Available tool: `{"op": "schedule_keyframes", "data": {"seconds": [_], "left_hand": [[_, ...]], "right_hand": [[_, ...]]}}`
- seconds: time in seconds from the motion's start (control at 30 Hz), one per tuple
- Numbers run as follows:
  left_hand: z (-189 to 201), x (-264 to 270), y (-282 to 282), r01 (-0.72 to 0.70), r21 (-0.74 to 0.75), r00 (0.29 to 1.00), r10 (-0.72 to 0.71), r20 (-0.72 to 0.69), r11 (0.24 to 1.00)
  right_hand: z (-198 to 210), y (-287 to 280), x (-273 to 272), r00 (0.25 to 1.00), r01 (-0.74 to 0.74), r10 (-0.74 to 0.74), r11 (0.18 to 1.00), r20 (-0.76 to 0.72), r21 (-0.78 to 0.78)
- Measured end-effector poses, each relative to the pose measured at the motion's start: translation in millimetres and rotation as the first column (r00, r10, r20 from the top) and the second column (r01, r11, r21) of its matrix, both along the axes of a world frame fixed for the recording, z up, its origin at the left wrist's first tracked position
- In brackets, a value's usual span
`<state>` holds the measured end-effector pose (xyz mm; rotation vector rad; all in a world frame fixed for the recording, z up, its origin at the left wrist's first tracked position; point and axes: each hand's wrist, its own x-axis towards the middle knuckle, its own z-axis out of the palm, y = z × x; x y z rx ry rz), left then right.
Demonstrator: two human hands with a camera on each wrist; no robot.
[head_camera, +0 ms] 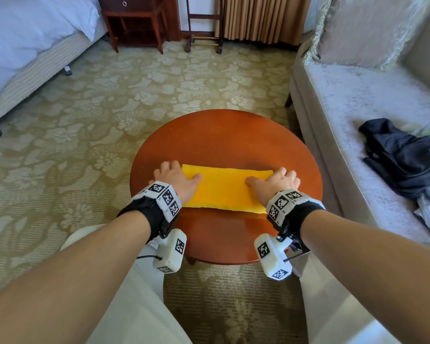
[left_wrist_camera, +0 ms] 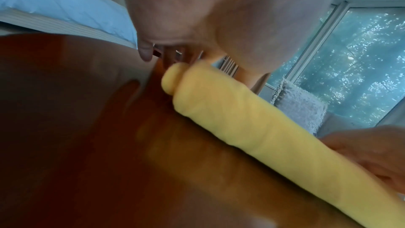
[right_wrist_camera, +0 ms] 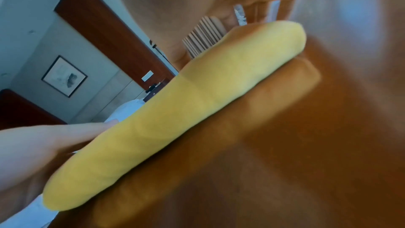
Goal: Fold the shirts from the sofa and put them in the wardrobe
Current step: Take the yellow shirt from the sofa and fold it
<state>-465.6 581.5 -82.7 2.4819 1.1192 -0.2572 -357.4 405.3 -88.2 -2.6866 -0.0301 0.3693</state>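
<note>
A folded shirt (head_camera: 225,188) lies on the round table (head_camera: 224,135), the left hand (head_camera: 175,180) on its left end, the right hand (head_camera: 277,182) on its right. Right of the right hand, the sofa (head_camera: 353,100) bears heaped clothes (head_camera: 405,165). Left of the left hand stands the bed (head_camera: 23,45).

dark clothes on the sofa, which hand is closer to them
Right. The right hand holds the end of the yellow shirt nearest the sofa, where the dark clothes lie. The left hand holds the shirt's far end.
</note>
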Motion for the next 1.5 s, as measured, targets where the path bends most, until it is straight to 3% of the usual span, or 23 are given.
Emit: {"op": "schedule_keyframes", "data": {"seconds": [0.1, 0.2, 0.27, 0.33, 0.47, 0.63, 0.77, 0.93, 1.03, 1.13, 1.5], "left_hand": [[10, -1, -1, -0.175, -0.085, 0.985, 0.173, -0.024, 0.981], [17, -1, -3, -0.188, -0.172, 0.982, 0.187, -0.022, 0.967], [18, 0, -2, -0.205, -0.209, 0.979, 0.200, -0.045, 0.956], [19, -1, -2, -0.217, -0.227, 0.976, 0.210, -0.056, 0.949], [23, -4, -3, -0.205, -0.265, 0.977, 0.182, -0.109, 0.942], [20, -10, -4, -0.224, -0.326, 0.974, 0.198, -0.112, 0.918], [11, -19, -2, -0.273, -0.425, 0.958, 0.283, -0.040, 0.863], [16, -26, -2, -0.316, -0.643, 0.897, 0.441, 0.038, 0.698], [21, -30, -3, -0.255, -0.799, 0.866, 0.496, 0.062, 0.545], [32, -27, -15, -0.178, -0.858, 0.843, 0.525, 0.121, 0.482], [64, 41, -113, 0.059, -0.877, 0.897, 0.360, 0.256, 0.478]], "right_hand": [[9, 2, -4, 0.990, 0.085, -0.089, 0.996, -0.111, -0.041], [19, 0, -3, 0.955, 0.151, -0.130, 0.987, -0.267, 0.056], [29, -6, -2, 0.922, 0.053, 0.023, 0.981, -0.387, 0.185], [41, -12, -7, 0.877, -0.055, 0.150, 0.975, -0.456, 0.215], [59, -8, -16, 0.826, -0.136, 0.183, 0.982, -0.533, 0.127], [62, -21, -22, 0.817, -0.179, 0.235, 0.971, -0.526, 0.156], [64, -26, -30, 0.843, -0.116, 0.183, 0.980, -0.505, 0.161], [66, -37, -30, 0.868, 0.067, 0.045, 0.976, -0.494, 0.206], [65, -43, -29, 0.873, 0.198, -0.041, 0.940, -0.486, 0.276], [70, -54, -26, 0.882, 0.251, -0.080, 0.914, -0.465, 0.318], [124, -169, -12, 0.892, 0.423, -0.287, 0.804, -0.349, 0.419]]}}
